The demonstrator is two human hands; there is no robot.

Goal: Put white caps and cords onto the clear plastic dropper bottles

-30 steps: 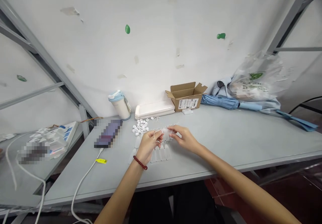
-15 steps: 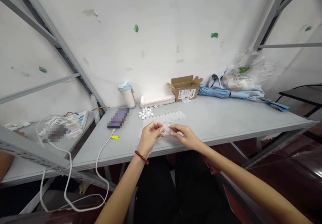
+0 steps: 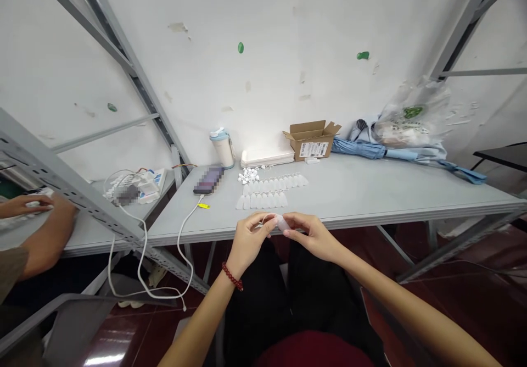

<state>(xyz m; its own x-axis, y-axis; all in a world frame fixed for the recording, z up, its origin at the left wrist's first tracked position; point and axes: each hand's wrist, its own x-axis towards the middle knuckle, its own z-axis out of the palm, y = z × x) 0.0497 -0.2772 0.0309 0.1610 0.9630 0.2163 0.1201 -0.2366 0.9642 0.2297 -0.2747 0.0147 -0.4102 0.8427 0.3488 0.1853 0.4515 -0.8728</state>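
Observation:
My left hand (image 3: pixel 252 242) pinches a small translucent white piece (image 3: pixel 282 223) by its left end, between thumb and fingers. On its other side, my right hand (image 3: pixel 313 237) grips the same piece with thumb and forefinger. Both hands are close together at the table's front edge. A thin pale loop or strand shows by the left fingers. Beyond them lie two rows of similar translucent pieces, a front row (image 3: pixel 263 200) and a back row (image 3: pixel 276 183). Small white parts (image 3: pixel 248 176) are heaped at the rows' left end.
A phone (image 3: pixel 209 181) on a white cable, a bottle (image 3: pixel 223 148), a white stack (image 3: pixel 267 158) and an open cardboard box (image 3: pixel 313 140) stand along the back. A folded blue umbrella (image 3: pixel 358 148) lies to the right. Another person's arm (image 3: pixel 49 229) is at the left, past the metal frame.
Both hands have come nearer the table's front edge, still holding the piece, which uncovers the front row. The view has shifted left, bringing the other person's arm more into sight.

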